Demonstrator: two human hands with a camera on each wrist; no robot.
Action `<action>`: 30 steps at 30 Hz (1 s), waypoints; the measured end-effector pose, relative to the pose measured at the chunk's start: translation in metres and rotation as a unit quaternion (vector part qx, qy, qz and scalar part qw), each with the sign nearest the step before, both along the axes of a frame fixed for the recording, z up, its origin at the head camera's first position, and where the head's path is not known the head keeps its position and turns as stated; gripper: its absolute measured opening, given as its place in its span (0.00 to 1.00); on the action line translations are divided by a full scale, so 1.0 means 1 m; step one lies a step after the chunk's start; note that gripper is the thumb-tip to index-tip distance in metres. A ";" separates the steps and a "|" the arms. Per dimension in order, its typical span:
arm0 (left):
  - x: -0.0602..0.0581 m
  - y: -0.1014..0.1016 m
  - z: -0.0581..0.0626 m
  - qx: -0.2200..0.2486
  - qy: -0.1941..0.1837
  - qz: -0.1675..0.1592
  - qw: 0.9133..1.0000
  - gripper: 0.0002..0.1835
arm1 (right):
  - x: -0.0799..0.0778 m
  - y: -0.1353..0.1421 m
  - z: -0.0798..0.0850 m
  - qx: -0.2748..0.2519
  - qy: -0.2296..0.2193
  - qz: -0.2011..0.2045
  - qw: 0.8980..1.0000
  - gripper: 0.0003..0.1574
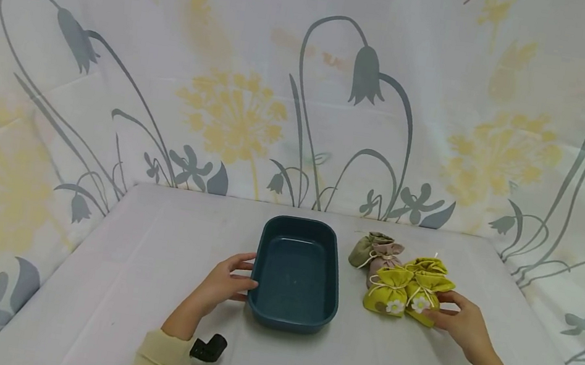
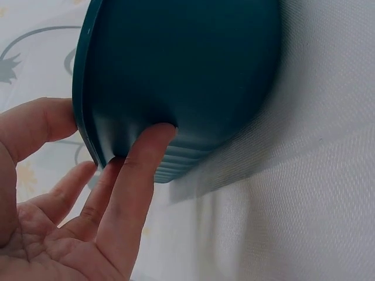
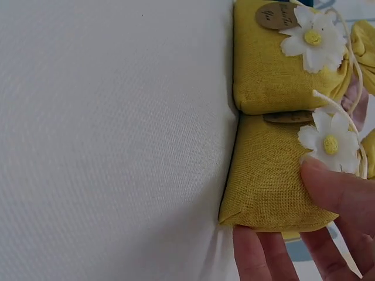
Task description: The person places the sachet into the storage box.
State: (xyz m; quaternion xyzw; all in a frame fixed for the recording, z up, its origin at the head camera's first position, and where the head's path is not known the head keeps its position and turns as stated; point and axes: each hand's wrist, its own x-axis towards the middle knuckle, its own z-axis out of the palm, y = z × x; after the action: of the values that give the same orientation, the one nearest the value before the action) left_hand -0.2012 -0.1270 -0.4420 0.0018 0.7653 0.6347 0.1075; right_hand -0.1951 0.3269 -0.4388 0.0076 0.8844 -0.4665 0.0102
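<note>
A dark teal rectangular tub point(image 1: 290, 319) stands on the white table with its inside bare. My left hand point(image 1: 225, 282) grips its left side, the thumb at the rim and fingertips against the outer wall point(image 2: 193, 76). To the tub's right sits a group of drawstring sachets. My right hand point(image 1: 460, 324) pinches the front right yellow sachet point(image 3: 269, 175), thumb on its front beside a white fabric flower point(image 3: 331, 143), other fingers around its side. Against it leans another yellow sachet point(image 1: 386, 295) with a matching flower and a brown tag point(image 3: 275, 16).
Behind the front pair are another yellow sachet point(image 1: 429, 264), a pink one point(image 1: 386, 252) and an olive-green one point(image 1: 363, 255). A curtain point(image 1: 258, 28) printed with flowers rises behind the table point(image 1: 180, 223). Black wrist pieces point(image 1: 209, 347) are worn at both sleeves.
</note>
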 end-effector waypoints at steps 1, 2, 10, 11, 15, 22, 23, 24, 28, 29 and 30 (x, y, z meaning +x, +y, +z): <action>0.000 0.000 0.000 0.002 0.000 -0.001 1.000 0.32 | 0.001 0.000 0.001 0.006 0.003 -0.002 1.000 0.39; 0.000 0.000 0.000 0.004 0.000 -0.003 1.000 0.32 | 0.001 0.000 0.002 0.011 0.005 -0.004 1.000 0.39; 0.002 0.000 0.002 0.010 -0.001 -0.008 1.000 0.32 | 0.007 0.006 0.014 0.020 0.003 -0.015 1.000 0.39; 0.002 0.000 0.002 0.011 0.000 -0.008 1.000 0.32 | 0.008 0.006 0.016 0.022 0.005 -0.016 1.000 0.39; 0.002 0.000 0.002 0.013 0.001 -0.009 1.000 0.32 | 0.013 0.008 0.024 0.028 0.010 -0.024 0.999 0.40; 0.004 -0.001 0.002 0.014 -0.003 -0.005 1.000 0.32 | 0.018 0.009 0.037 0.033 0.008 -0.031 0.999 0.42; 0.004 -0.001 0.002 0.014 -0.003 -0.004 1.000 0.32 | 0.019 0.008 0.038 0.034 0.011 -0.032 0.999 0.42; 0.004 -0.001 0.002 0.014 -0.004 -0.005 1.000 0.32 | 0.019 0.008 0.040 0.033 0.014 -0.033 0.999 0.42; 0.002 -0.001 0.002 0.016 -0.003 -0.006 1.000 0.32 | 0.021 0.005 0.047 0.029 0.024 -0.032 0.999 0.42; 0.002 -0.001 0.001 0.017 -0.003 -0.007 1.000 0.32 | 0.021 0.004 0.049 0.027 0.027 -0.033 0.999 0.42; 0.002 -0.001 0.001 0.017 -0.003 -0.007 1.000 0.32 | 0.021 0.003 0.050 0.025 0.027 -0.033 0.999 0.42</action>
State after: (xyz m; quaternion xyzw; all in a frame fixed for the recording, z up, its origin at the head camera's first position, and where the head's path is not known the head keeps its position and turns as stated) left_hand -0.1995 -0.1283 -0.4412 0.0070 0.7540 0.6469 0.1137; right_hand -0.1741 0.3299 -0.3885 0.0240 0.8950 -0.4444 -0.0294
